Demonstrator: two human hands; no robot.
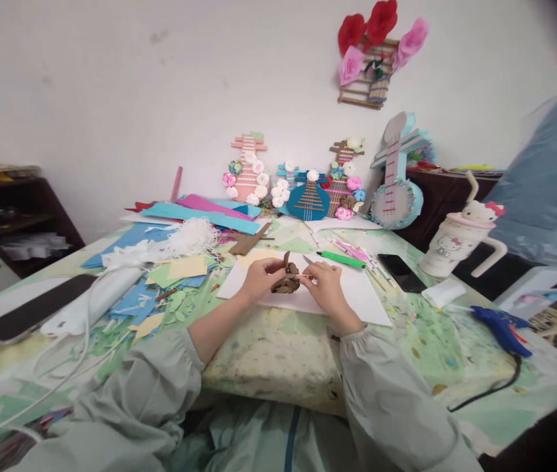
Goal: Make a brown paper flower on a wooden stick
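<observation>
My left hand (261, 280) grips a small brown paper flower (285, 286) above a white board (239, 288). One brown petal stands up from the flower's top. Close on its right, my right hand (325, 285) pinches a thin pale stick-like piece (300, 276) whose end meets the flower; its exact kind is too small to make out. A pointed grey tip (307, 259) shows beyond the right fingers, and the rest of that tool is mostly hidden by the hand.
Left lie paper scraps (180, 305), white shredded strips (192, 237), a power strip (94, 301) and a phone (37, 308). A green marker (341, 259), second phone (401, 273), tumbler (455, 242) and blue glue gun (502, 328) are right. Paper instruments (308, 198) stand behind.
</observation>
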